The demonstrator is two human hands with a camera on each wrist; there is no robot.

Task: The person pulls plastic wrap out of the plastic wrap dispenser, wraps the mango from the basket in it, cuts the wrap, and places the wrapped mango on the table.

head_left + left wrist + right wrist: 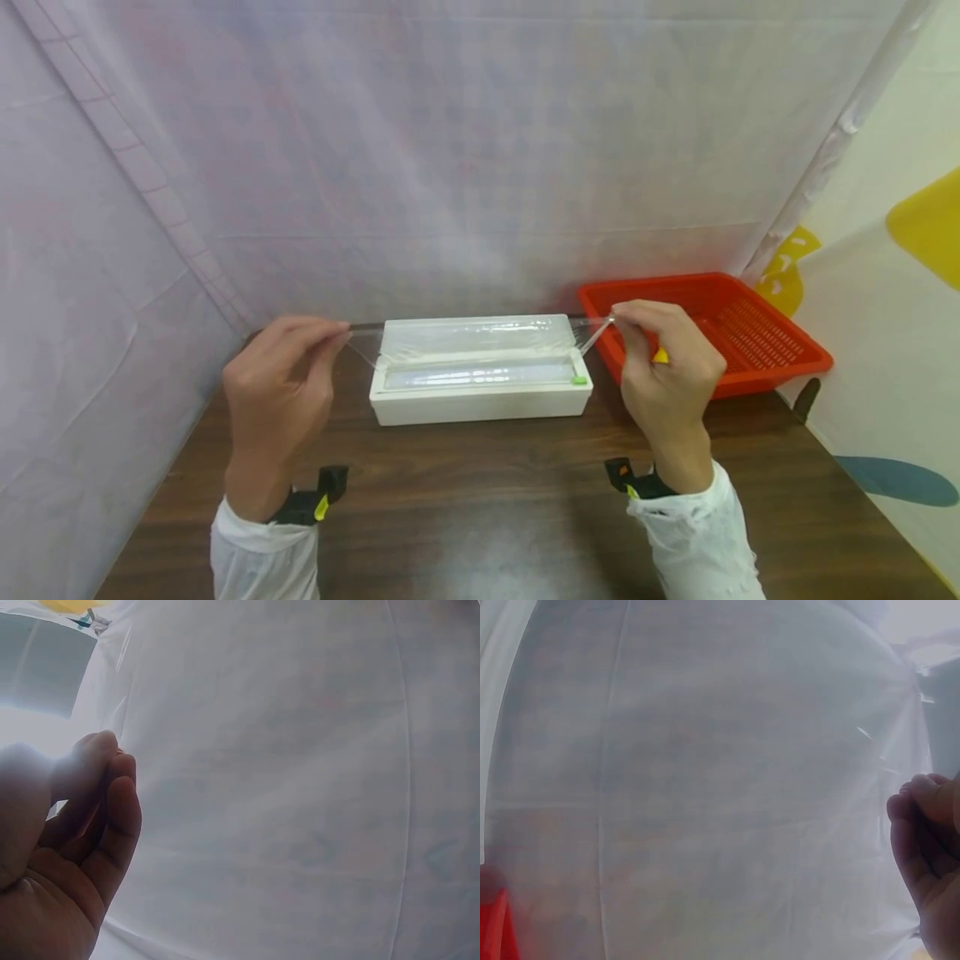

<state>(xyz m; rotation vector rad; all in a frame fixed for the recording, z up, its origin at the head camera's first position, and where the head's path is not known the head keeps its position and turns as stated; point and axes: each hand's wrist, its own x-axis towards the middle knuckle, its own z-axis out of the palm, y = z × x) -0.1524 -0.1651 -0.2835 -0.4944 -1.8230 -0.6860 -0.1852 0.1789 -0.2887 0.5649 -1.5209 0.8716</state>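
Two hands (281,375) (663,375) pinch near-invisible film (472,333).

We see soft, even, diffuse light, faint sheen on our worktop (480,500), hazy washed-out wrist views, backlit glare upper left, edges bowed.

Table (480,500): dark brown wood grain, seen from above, with a soft glare near its front edge.
Back wall: covered by a pale translucent sheet (465,150), faintly creased and gridded.
Left side: closed off by the same sheeting, with a taped seam (142,175) running diagonally.
Right side: a cream panel (892,350) is seen, marked with yellow and teal shapes.
Light: diffuse and even.
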